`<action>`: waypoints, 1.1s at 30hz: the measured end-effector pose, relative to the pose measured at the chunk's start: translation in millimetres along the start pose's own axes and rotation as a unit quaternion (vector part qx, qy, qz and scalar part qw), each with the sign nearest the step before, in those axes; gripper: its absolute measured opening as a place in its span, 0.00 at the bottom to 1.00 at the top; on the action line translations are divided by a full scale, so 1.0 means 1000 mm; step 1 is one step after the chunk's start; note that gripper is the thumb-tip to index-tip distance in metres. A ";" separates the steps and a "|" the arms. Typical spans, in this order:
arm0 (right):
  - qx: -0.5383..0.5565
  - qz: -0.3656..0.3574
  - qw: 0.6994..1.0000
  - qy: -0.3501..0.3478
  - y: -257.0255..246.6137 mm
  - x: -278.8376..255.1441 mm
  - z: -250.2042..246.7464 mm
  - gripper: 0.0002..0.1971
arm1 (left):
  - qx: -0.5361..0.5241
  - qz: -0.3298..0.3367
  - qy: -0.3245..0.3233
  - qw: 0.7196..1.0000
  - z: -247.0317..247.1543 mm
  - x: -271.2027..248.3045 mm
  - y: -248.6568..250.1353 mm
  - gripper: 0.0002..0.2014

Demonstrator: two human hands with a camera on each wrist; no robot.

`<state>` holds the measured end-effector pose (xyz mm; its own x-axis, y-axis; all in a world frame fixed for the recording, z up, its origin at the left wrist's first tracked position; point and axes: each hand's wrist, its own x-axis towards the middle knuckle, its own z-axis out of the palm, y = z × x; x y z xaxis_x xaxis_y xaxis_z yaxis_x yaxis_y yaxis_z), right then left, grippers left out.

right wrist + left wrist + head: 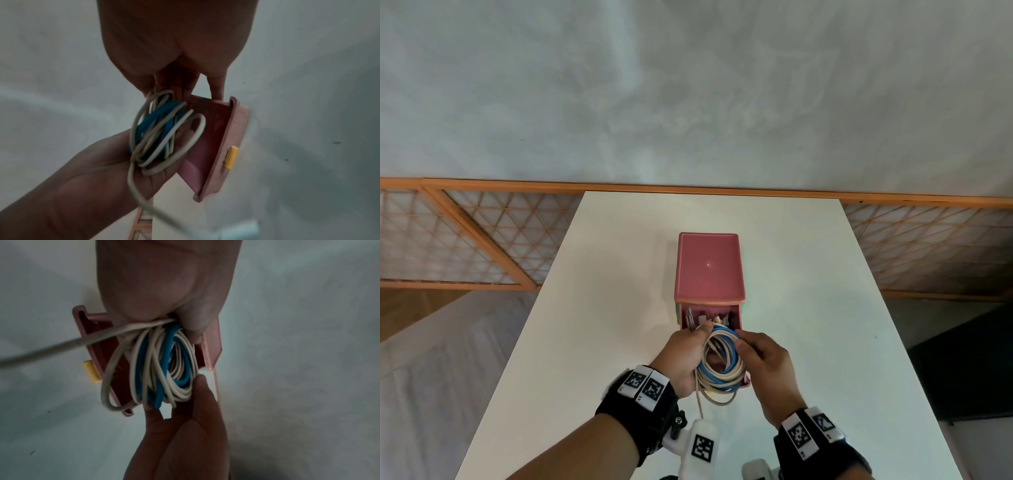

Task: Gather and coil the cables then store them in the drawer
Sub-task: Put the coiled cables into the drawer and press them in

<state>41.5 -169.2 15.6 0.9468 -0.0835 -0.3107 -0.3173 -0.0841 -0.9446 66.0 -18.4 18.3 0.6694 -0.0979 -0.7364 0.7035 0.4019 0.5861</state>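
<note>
A coil of white and blue cables (719, 365) hangs over the pulled-out pink drawer (747, 378) of a small pink drawer box (709, 267). My left hand (688, 353) grips the coil's left side, fingers curled round the strands (156, 369). At the coil's upper right, my right hand (751, 346) pinches it between thumb and fingers. In the right wrist view the coil (162, 129) sits just left of the drawer's inner wall (207, 146), beside the yellow handle (231, 157). One white end (700, 404) trails from the coil toward me.
The box stands mid-table on a white table (808, 308). Several plugs and connectors (709, 317) lie at the drawer's back. A wooden lattice screen (465, 240) and a grey wall are behind the table. A dark object (969, 359) sits on the floor to the right.
</note>
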 end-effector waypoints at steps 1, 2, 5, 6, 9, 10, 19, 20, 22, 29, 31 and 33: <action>-0.011 -0.004 1.000 0.004 0.001 0.001 0.001 0.08 | -0.001 -0.002 0.007 1.000 0.001 0.003 -0.001 0.22; -0.025 -0.009 1.000 0.010 0.002 0.002 0.002 0.08 | -0.003 -0.010 0.012 1.000 0.001 0.004 -0.002 0.22; -0.056 -0.009 0.998 0.021 0.002 0.002 0.003 0.08 | -0.035 -0.033 0.000 0.999 0.001 0.006 -0.006 0.23; -0.061 -0.009 0.998 0.023 0.001 0.001 0.003 0.09 | -0.052 -0.032 -0.010 0.998 0.001 0.005 -0.006 0.23; -0.068 -0.015 0.997 0.028 -0.004 0.001 0.004 0.09 | -0.074 -0.012 -0.024 0.997 0.001 0.001 -0.007 0.24; -0.068 -0.015 0.997 0.030 -0.005 0.000 0.005 0.09 | -0.077 -0.004 -0.022 0.997 0.002 -0.001 -0.007 0.24; 0.011 0.021 0.999 0.024 -0.011 -0.017 0.005 0.10 | -0.072 0.017 -0.026 0.997 0.010 -0.032 -0.011 0.18; 0.019 0.020 0.999 0.019 -0.013 -0.019 0.004 0.10 | -0.075 0.020 -0.029 0.997 0.010 -0.034 -0.012 0.19; 0.037 0.022 0.999 0.009 -0.017 -0.023 0.002 0.11 | -0.088 0.024 -0.039 0.995 0.010 -0.037 -0.012 0.21; 0.094 0.032 0.993 -0.068 -0.037 -0.040 -0.007 0.13 | -0.119 0.030 -0.076 0.990 0.003 -0.052 -0.018 0.26; 0.061 0.032 0.995 -0.075 -0.039 -0.042 -0.007 0.12 | -0.121 0.051 -0.083 0.988 0.001 -0.058 -0.022 0.25; 0.024 0.033 0.996 -0.078 -0.041 -0.045 -0.006 0.11 | -0.120 0.082 -0.079 0.986 -0.001 -0.062 -0.027 0.23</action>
<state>11.8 -168.0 68.4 0.9219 0.0681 -0.3815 -0.3799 -0.0355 -0.9243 5.7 -21.9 47.5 0.8121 -0.1459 -0.5650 0.5177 0.6270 0.5821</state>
